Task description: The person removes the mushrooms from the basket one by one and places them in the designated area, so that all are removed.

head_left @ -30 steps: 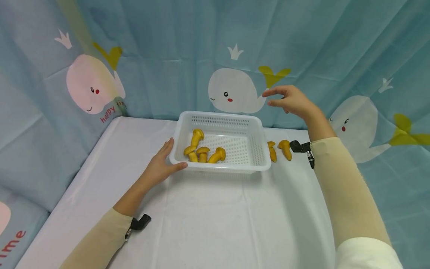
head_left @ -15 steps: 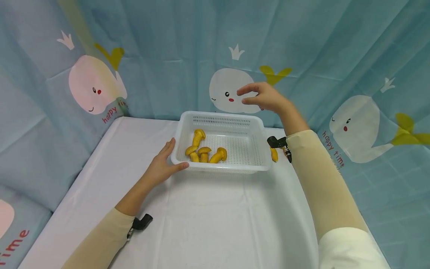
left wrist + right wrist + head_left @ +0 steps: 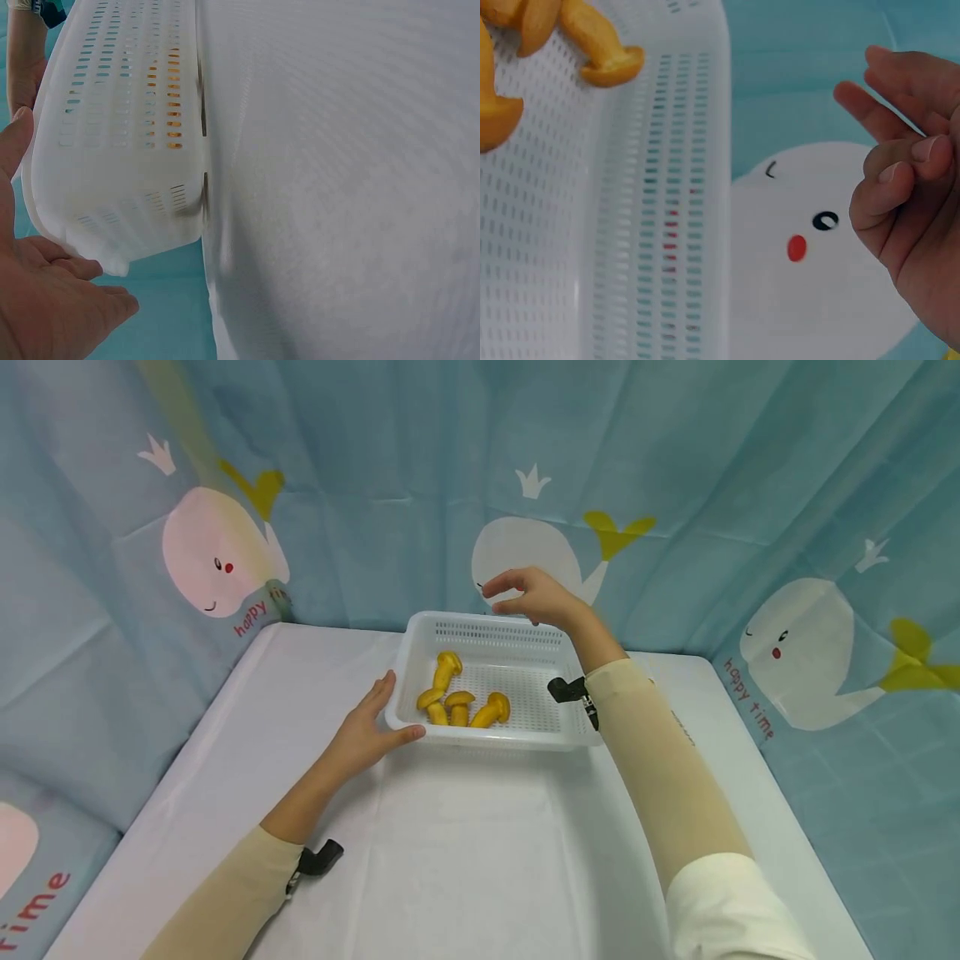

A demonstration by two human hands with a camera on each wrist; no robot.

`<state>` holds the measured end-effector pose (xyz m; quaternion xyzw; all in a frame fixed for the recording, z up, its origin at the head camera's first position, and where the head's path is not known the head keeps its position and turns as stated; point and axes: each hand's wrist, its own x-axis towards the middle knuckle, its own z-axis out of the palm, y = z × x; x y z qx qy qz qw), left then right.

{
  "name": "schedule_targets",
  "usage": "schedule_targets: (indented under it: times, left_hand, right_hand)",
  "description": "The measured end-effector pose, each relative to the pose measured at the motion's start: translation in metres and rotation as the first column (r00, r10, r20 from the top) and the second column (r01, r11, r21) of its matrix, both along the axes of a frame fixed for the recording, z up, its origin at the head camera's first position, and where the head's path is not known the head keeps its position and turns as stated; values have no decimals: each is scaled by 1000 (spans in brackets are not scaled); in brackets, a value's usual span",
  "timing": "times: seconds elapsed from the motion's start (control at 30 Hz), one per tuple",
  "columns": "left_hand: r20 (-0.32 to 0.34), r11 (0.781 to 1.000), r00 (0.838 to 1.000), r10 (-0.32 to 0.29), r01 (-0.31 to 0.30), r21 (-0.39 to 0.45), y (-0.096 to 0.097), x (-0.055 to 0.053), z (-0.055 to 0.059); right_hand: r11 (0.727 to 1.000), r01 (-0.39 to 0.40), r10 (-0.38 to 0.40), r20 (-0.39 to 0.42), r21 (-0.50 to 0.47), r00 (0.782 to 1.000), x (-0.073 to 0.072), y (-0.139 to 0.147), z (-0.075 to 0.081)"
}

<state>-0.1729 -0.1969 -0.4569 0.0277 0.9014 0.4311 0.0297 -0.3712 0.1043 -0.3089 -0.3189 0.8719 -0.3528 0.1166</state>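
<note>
Near the far counter point(image 3: 341, 636) edge, the plastic basket point(image 3: 498, 739) should be steadied by the left hand point(image 3: 362, 735), fingers wide, and its rim cleared by the right hand point(image 3: 542, 597), fingers parted, empty.

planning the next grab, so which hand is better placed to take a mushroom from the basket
Likely the right hand: it hangs empty near the basket, while the left hand is busy holding the basket's corner.
</note>
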Motion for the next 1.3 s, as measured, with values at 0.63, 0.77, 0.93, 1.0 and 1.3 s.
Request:
schedule_targets:
  times: [0.63,0.77,0.93,1.0,1.3]
  left_hand:
    - [-47,999,999,-22,20,-46,1,0,-4]
    - [-75,996,996,-43,37,-84,1,0,-3]
    - [-85,996,996,-35,27,-90,1,0,-1]
    - [-81,996,996,-33,26,-85,2,0,-1]
    - [-66,997,997,-29,25,-70,4,1,-2]
  right_hand:
    - [999,38,-38,116,1,993,-8,-46,-81]
    - [999,42,-41,123,-1,992,-12,-50,-94]
    - [999,38,-42,184,29,982,-17,-55,-107]
    - [998,46,-56,214,51,975,-18,-56,-110]
    - [993,10,-39,240,120,970,-21,-60,-120]
